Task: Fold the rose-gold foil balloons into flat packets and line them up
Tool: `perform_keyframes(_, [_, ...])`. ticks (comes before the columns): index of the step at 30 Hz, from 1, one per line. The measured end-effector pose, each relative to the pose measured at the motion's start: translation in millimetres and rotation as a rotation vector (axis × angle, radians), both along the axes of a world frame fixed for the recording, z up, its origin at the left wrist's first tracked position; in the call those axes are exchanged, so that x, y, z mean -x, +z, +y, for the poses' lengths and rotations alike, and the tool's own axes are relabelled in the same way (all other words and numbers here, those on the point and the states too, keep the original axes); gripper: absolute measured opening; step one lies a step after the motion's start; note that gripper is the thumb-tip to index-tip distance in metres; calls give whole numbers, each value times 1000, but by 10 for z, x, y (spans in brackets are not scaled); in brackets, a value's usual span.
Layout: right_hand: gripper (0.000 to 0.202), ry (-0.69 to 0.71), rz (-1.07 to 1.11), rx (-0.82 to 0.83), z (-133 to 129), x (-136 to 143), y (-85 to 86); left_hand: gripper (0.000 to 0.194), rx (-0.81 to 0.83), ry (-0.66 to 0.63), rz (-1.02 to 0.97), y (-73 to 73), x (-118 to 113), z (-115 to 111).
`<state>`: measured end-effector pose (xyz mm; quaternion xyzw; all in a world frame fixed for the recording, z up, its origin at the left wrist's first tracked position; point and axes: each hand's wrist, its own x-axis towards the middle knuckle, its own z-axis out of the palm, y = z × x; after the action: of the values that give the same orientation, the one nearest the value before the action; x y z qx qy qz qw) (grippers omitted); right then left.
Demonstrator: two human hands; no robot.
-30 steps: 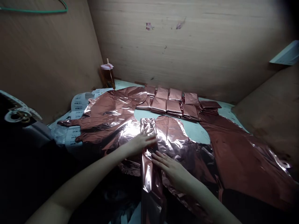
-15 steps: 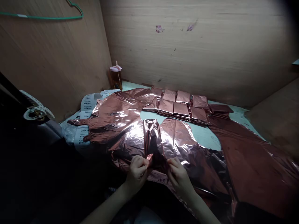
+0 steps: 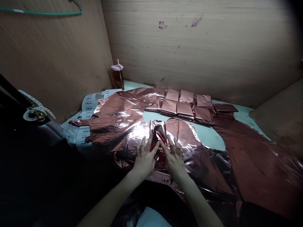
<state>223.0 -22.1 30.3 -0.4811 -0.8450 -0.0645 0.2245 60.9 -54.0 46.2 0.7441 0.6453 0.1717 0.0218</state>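
Note:
A narrow folded strip of shiny rose-coloured foil [image 3: 157, 126] lies in front of me on larger unfolded foil sheets. My left hand [image 3: 145, 157] rests on its left side with the fingers spread. On the right side, my right hand [image 3: 174, 157] lies with fingers stretched out, its index fingertip close to the left one. Between the hands part of the strip is folded over towards its far end. Wide foil [image 3: 118, 110] spreads to the left, and another large foil sheet [image 3: 260, 160] covers the right.
Behind the sheets, folded foil packets [image 3: 184, 109] sit in two rows. A lidded cup with a straw [image 3: 117, 77] stands at the back left, near printed label strips [image 3: 88, 105]. A green hanger [image 3: 47, 13] hangs upper left; wooden walls [image 3: 201, 47] enclose the table.
Both hands have moved forward along the strip and opened from pinching its near end to lying flat. The near end of the strip is now folded over, making it shorter.

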Motion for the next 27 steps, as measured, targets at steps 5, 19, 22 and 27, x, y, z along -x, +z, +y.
perform_keyframes(5, [66,148,-160,-11,187,-95,38,69,246,-376,120,129,282,255])
perform_keyframes(19, [64,305,-133,233,332,-266,-56,53,204,-464,-186,152,526,320])
perform_keyframes(22, [63,276,-132,212,308,-267,-63,44,-36,-112,-449,113,444,18])
perform_keyframes(27, [63,282,-127,174,315,-261,-109,30,-118,202,-604,-94,59,-346])
